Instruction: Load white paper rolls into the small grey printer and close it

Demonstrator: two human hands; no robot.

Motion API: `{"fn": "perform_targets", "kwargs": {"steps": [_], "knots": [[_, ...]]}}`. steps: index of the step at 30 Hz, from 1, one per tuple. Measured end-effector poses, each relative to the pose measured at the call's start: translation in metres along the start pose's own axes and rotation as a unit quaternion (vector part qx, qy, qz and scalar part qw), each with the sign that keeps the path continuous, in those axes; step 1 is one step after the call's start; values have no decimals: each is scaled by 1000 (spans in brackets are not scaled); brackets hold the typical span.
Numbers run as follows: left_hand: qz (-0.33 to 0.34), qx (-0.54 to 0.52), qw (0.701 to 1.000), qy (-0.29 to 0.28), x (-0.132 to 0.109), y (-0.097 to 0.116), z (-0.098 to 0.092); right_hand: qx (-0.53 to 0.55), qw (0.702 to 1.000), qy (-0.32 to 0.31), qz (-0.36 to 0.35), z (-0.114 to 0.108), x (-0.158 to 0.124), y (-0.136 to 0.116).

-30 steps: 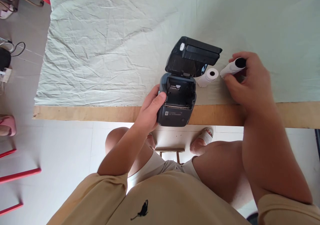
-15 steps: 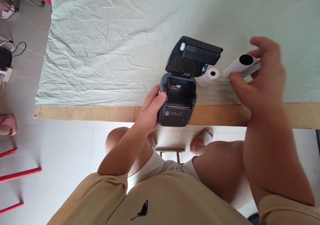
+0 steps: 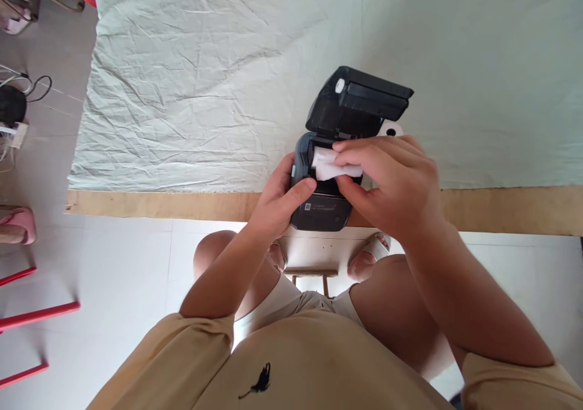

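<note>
A dark portable printer [image 3: 320, 213] with its lid [image 3: 359, 101] swung up is at the table's front edge. My left hand [image 3: 283, 196] grips its left side, the thumb on top. A white paper roll [image 3: 334, 164] lies at the mouth of the printer's compartment, pinched between the thumb and fingers of my right hand [image 3: 387, 182]. My fingers cover part of the roll. Behind my right hand, a second, smaller white roll [image 3: 392, 129] stands on the cloth, partly hidden.
A pale green wrinkled cloth [image 3: 204, 82] covers the table, with a bare wooden strip [image 3: 164, 204] along its front. Cables [image 3: 39, 88] and a dark round object lie at the far left. Red metal legs [image 3: 40, 317] show at the lower left.
My right hand has moved left from the right side of the table, bringing the white roll to the open printer. My left hand still holds the printer in nearly the same place.
</note>
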State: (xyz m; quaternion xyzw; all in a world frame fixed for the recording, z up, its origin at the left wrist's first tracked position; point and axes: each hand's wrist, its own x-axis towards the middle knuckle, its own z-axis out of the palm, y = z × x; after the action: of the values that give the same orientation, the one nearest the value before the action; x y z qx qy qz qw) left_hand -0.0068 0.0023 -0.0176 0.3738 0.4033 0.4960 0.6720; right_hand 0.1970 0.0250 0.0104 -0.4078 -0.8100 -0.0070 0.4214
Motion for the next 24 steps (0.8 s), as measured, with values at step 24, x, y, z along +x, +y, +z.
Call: {"fn": "perform_targets", "kwargs": {"steps": [24], "knots": [[40,69,993,-84,7,-23,-29,146,981,84,98,-8,-3,9]]}}
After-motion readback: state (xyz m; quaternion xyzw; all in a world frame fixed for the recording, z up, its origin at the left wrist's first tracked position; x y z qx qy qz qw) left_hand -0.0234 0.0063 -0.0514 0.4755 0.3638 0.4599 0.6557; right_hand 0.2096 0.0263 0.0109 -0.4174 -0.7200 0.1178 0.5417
